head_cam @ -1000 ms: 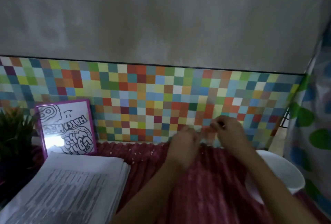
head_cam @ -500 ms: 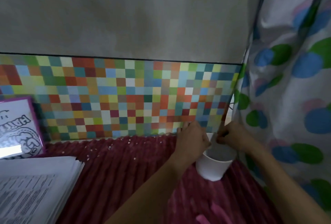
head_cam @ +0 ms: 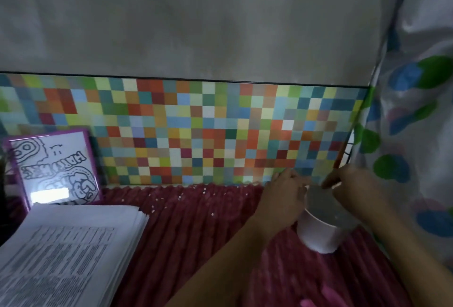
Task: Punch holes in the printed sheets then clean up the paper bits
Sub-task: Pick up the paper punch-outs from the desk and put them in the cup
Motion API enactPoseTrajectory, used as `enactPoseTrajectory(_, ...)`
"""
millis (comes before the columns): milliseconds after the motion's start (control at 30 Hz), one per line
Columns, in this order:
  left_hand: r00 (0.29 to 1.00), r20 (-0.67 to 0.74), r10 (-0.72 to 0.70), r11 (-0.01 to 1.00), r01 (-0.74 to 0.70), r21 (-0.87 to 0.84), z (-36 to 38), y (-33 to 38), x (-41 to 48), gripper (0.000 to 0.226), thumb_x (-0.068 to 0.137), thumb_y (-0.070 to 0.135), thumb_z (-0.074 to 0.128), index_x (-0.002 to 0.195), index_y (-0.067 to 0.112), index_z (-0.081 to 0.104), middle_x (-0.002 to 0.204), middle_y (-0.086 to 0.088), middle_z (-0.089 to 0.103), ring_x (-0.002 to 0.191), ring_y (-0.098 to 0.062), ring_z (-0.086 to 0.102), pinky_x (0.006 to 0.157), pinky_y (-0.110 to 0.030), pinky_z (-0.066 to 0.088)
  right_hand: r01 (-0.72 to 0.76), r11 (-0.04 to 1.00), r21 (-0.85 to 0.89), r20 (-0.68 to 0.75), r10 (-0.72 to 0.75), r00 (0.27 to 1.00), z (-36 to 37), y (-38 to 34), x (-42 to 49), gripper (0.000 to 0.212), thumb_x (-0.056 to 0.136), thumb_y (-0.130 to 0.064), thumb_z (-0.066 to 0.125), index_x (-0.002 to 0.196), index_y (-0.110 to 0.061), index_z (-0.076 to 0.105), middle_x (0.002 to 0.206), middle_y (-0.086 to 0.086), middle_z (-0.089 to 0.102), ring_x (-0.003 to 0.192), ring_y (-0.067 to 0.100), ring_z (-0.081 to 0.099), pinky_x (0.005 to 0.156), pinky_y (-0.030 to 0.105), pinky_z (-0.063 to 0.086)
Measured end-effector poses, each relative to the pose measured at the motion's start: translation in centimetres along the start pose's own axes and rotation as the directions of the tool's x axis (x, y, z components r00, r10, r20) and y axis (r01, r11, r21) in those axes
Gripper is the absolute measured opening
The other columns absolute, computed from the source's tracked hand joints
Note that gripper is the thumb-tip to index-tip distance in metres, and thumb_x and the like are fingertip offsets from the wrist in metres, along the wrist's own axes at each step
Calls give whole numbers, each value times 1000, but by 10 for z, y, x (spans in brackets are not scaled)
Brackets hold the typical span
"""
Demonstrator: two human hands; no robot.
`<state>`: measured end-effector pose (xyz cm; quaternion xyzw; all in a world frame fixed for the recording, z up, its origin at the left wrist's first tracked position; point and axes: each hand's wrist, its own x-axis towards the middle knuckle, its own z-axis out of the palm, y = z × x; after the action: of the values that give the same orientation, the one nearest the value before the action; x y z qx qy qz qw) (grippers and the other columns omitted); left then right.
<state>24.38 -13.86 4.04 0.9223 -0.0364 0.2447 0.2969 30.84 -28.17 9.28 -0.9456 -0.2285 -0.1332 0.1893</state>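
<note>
Cleanup step, I reckon. The stack of printed sheets sits at left, no punch in view. Both hands are close together over the white cup at right, by the tiled wall. The left hand is against the cup's near side, the right hand w/ fingertips bunched at the far rim. Can't tell if either pinches anything — too dim & blurry. Paper bits lie scattered on the red cloth between stack & cup, apart from the hands. Next move prob. calls for reaching left to gather those specks — fine pinching or sweeping, w/o tipping the cup.
</note>
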Motion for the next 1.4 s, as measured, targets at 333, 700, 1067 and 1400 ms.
enactPoseTrajectory(333, 881, -27, -472, 831, 455, 321, -68, -123, -73, 8, 90, 19, 60, 89, 13, 66, 86, -4, 60, 88, -22, 61, 80, -22, 45, 127, 916, 381, 71, -166, 984, 82, -98, 7, 26, 81, 8, 56, 93, -4, 77, 97, 8, 73, 89, 16, 63, 77, 17, 38)
enactPoseTrajectory(700, 932, -139, -334, 922, 354, 156, -56, -149, -90, 19, 83, 8, 60, 68, 0, 70, 72, -11, 68, 68, -22, 64, 71, -34, 54, -47, 898, 438, 123, -8, 992, 168, -92, 29, 10, 78, 0, 73, 86, -3, 78, 86, 13, 75, 71, 17, 65, 74, 24, 49)
enactPoseTrajectory(1067, 881, -289, -374, 923, 385, -19, -58, -143, -56, 20, 85, 6, 60, 67, 4, 67, 68, -7, 66, 61, -16, 60, 51, -13, 36, -122, 891, 438, 83, 95, 992, 184, -87, 38, 18, 83, 1, 63, 68, 2, 71, 69, 13, 70, 62, 19, 60, 64, 28, 45)
enactPoseTrajectory(1400, 801, -219, -558, 815, 578, 35, -25, -145, -30, 22, 90, 9, 56, 82, 13, 76, 85, -1, 70, 79, -14, 65, 77, -27, 54, -121, 773, 622, 72, 98, 993, 182, -93, 56, 28, 82, -5, 71, 57, -18, 67, 61, -3, 65, 58, 3, 57, 57, 21, 44)
